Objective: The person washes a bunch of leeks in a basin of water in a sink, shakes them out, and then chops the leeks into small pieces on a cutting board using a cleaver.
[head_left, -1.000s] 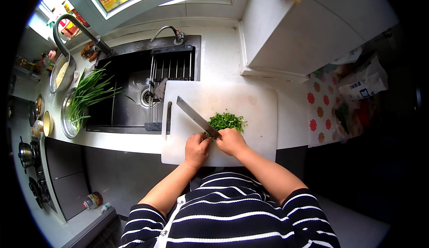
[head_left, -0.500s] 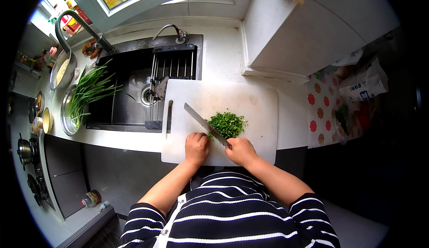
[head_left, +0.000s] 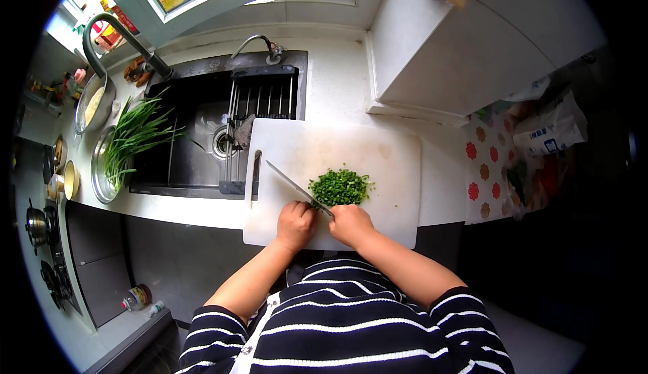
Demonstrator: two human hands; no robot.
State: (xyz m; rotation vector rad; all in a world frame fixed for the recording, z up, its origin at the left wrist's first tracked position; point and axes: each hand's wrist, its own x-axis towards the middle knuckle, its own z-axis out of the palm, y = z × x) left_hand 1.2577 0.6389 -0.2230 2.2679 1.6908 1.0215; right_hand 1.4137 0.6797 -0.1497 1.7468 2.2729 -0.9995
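My right hand (head_left: 351,225) is closed round the handle of a kitchen knife (head_left: 289,180), whose blade points up and left across a white cutting board (head_left: 395,165). Beside it, my left hand (head_left: 296,225) rests on the board with its fingers curled, close against the blade. Whatever lies under those fingers is hidden, though a little green shows at their tips. Finely chopped green chives (head_left: 339,187) form a pile just beyond the knife. Scattered bits lie at the pile's edge.
Left of the board is a dark sink (head_left: 196,161) with a metal drying rack (head_left: 263,97) over one side. Long green chives (head_left: 138,131) spill from a metal bowl (head_left: 101,178) toward it. A flowered cloth (head_left: 482,165) covers the counter at right.
My right hand has moved left with the knife, bringing the blade nearer my left hand. My left hand has hardly moved, and the chopped pile looks about the same.
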